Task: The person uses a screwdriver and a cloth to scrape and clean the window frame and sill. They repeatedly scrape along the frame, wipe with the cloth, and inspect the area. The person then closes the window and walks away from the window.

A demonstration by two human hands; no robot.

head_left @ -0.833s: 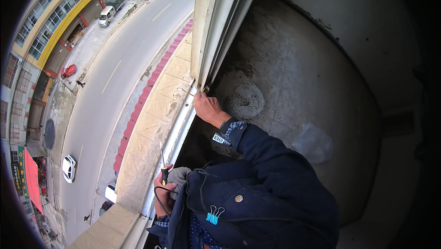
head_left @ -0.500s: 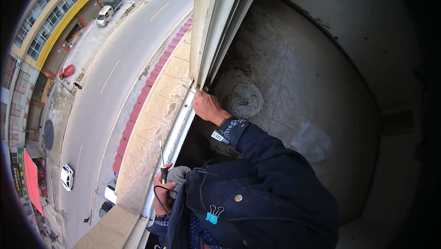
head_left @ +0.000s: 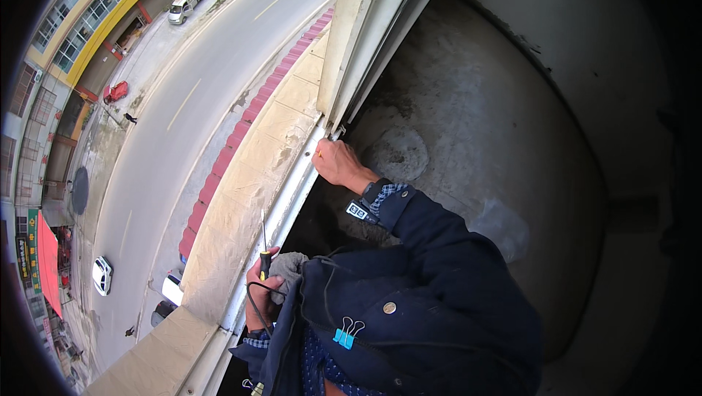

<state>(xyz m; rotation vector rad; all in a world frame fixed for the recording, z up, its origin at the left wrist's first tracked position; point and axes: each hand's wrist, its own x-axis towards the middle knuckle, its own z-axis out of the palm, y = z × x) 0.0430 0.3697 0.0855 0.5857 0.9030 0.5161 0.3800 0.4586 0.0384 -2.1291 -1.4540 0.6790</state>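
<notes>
A screwdriver (head_left: pixel 265 264) with a black and yellow handle stands upright in my left hand (head_left: pixel 256 295), its thin shaft pointing away from me over the white window sill track (head_left: pixel 292 193). A crumpled grey cloth (head_left: pixel 291 267) lies against the same hand. Farther along, my right hand (head_left: pixel 341 164) is closed at the track, just below the foot of the upright window frame (head_left: pixel 356 45). A small orange-yellow bit shows at its fingers; the rest of what they hold is hidden.
Outside the track runs a tiled ledge (head_left: pixel 245 176), then a drop past a red ridged edge (head_left: pixel 232 136) to a street with a white car (head_left: pixel 102 276). Indoors are a concrete floor (head_left: pixel 453 125), a round cement patch (head_left: pixel 398 153) and a clear plastic bag (head_left: pixel 503 228).
My right hand has drawn back slightly from the foot of the upright frame. The left hand still holds the screwdriver. The whole view has shifted a little.
</notes>
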